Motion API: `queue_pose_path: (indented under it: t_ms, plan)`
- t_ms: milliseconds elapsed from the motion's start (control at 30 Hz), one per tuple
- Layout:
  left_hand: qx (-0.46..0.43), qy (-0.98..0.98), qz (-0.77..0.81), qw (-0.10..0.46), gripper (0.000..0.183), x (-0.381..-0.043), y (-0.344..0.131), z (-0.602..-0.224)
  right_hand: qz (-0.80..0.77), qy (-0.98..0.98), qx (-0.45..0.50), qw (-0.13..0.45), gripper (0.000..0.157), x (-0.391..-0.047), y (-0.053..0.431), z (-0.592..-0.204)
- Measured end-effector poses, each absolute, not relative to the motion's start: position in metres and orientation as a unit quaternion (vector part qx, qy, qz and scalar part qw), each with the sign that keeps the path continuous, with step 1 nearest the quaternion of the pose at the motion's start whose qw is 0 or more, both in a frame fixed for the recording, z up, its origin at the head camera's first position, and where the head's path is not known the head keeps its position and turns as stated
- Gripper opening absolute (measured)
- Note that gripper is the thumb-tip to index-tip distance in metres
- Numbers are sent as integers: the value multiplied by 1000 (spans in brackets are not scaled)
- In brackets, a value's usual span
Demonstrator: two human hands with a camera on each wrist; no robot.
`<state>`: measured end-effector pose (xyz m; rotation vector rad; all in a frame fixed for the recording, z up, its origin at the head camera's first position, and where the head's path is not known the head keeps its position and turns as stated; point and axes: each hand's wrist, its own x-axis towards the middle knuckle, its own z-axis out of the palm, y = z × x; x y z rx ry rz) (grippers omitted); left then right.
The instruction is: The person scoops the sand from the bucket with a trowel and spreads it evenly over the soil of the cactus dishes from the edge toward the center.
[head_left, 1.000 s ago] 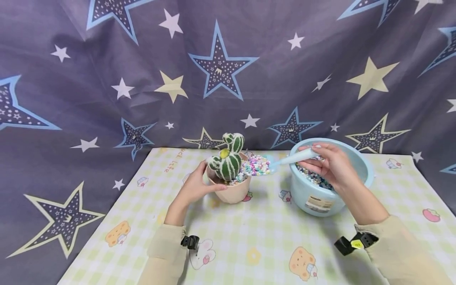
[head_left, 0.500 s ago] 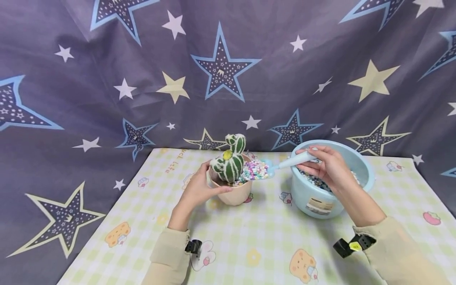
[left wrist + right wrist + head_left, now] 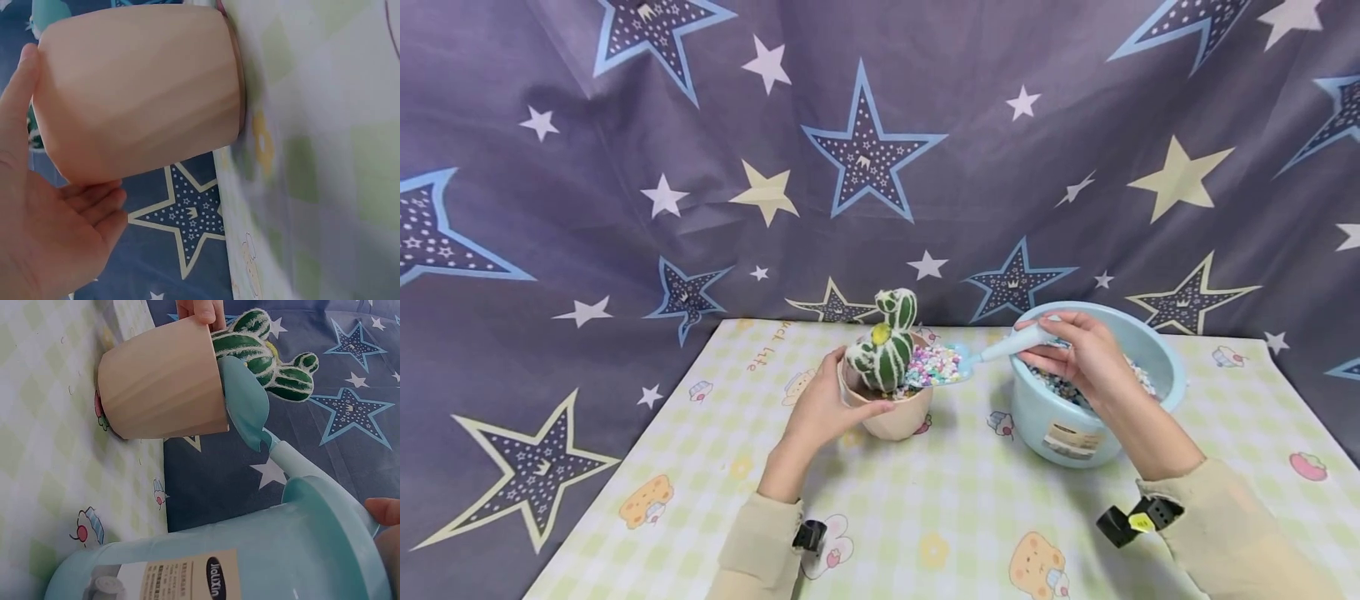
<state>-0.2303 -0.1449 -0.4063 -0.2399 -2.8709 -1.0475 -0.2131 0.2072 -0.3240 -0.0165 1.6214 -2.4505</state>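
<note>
My left hand holds a pale peach flowerpot at its left side, thumb along the front below the rim and fingers round the back. A green-and-white toy cactus with a yellow flower leans left in the pot. Between the thumb and fingers of my right hand is the handle of a light blue scoop, its blade heaped with multicoloured pebbles. In the right wrist view the blade lies across the pot's rim, close beside the cactus. Dark filling shows inside the pot.
A light blue bucket partly filled with similar pebbles stands on the right, under my right hand. The green-checked tablecloth carries printed bears and cakes. A dark star-patterned curtain hangs behind the table.
The scoop has dipped slightly and shifted left, its blade further over the pot. The pot and cactus have edged right with my left hand. Both hands keep their hold.
</note>
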Motion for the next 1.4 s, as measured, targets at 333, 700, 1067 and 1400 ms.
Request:
queue_pose_path:
  t_ms: [333,700,1067,1400]
  plan:
    - [-119,-921,-371,2,119,-243,-160,-408,-823,561,-8,88,17,-212,201,-324]
    - [-90,-928,-361,28,120,-238,-151,-405,-803,594,-31,36,19,-208,192,-318]
    - [-69,-939,-334,43,127,-229,-148,-405,-757,649,-65,-11,21,-205,172,-315]
    - [-139,-900,-414,-11,114,-250,-161,-412,-737,671,-70,-36,21,-203,170,-315]
